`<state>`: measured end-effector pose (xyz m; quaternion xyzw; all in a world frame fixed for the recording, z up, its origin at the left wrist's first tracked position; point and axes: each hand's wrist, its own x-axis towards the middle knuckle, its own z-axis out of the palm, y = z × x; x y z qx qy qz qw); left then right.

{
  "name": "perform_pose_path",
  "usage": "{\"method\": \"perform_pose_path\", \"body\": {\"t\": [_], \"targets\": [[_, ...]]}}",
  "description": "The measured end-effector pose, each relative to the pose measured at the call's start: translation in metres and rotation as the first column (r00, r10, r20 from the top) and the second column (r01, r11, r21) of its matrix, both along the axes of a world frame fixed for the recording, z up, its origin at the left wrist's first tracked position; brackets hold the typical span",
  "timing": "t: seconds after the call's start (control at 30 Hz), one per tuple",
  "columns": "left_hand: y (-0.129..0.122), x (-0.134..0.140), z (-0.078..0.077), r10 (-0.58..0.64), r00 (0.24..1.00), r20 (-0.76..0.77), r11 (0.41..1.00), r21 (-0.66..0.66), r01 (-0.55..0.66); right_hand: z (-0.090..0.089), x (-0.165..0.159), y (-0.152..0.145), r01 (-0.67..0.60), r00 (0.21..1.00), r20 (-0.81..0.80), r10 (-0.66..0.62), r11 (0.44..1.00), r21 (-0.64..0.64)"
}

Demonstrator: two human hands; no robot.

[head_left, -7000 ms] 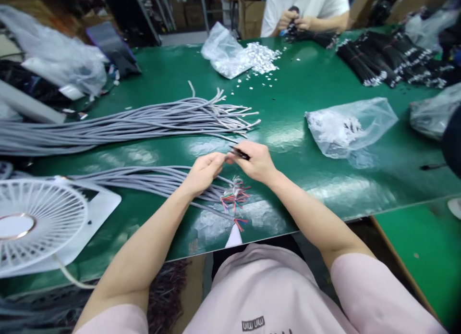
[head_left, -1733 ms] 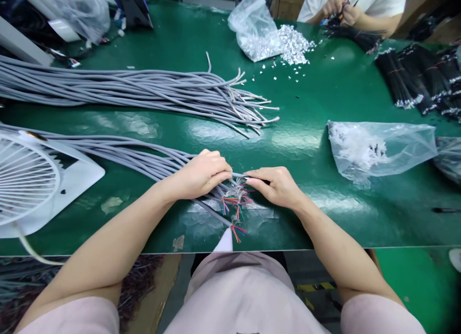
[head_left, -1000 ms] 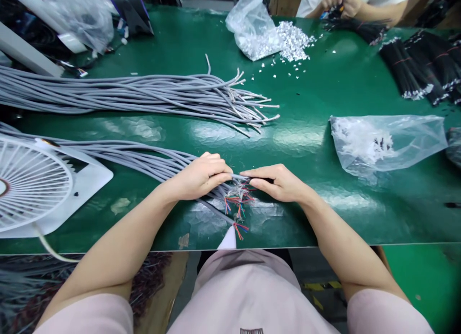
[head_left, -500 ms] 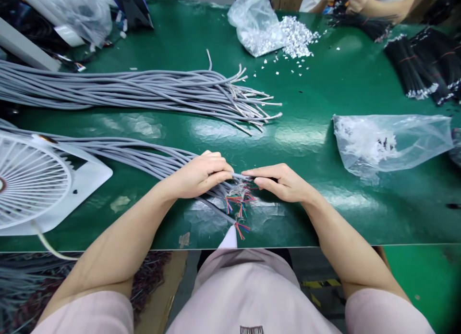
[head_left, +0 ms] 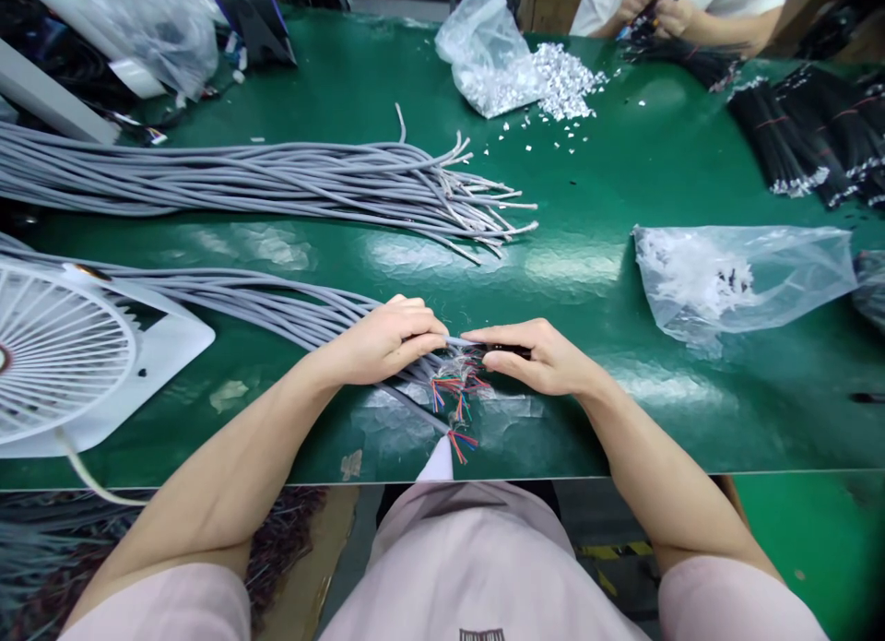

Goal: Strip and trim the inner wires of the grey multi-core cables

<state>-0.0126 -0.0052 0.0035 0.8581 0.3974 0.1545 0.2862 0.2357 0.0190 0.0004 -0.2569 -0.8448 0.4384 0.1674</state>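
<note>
My left hand is closed around a grey cable, pinching it near its end. Close beside it, my right hand grips a slim black tool between thumb and fingers, its index finger reaching to the cable's end. What kind of tool it is, I cannot make out. Under and in front of the hands lie more cable ends with loose silvery strands and split red, blue and green wires. The bundle of grey cables runs off to the left, partly behind my left hand.
A second grey cable bundle lies farther back. A white fan stands at the left. Clear bags and spilled white bits sit to the right and back. Black cable bundles and a co-worker's hands are at the far right.
My right thumb has shifted slightly down and away from the index finger, so more of the black tool shows. The left hand keeps its hold on the cable. The view tilts slightly.
</note>
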Motion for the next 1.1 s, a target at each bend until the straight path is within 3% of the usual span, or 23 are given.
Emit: {"method": "perform_pose_path", "body": {"t": [0.23,0.4,1.1], "targets": [[-0.001,0.002,-0.004,0.029,1.0,-0.01,0.997,0.069,-0.028,0.001,0.007,-0.003,0.032,0.99,0.13,-0.059,0.979,0.2],[-0.001,0.003,-0.006,0.044,0.998,-0.039,0.995,0.091,-0.04,0.003,0.008,-0.006,0.026,0.975,0.206,-0.086,0.961,0.276],[-0.001,0.002,-0.006,0.052,0.999,0.015,0.989,0.141,-0.054,0.005,0.007,-0.01,0.047,0.961,0.243,-0.134,0.942,0.333]]}}
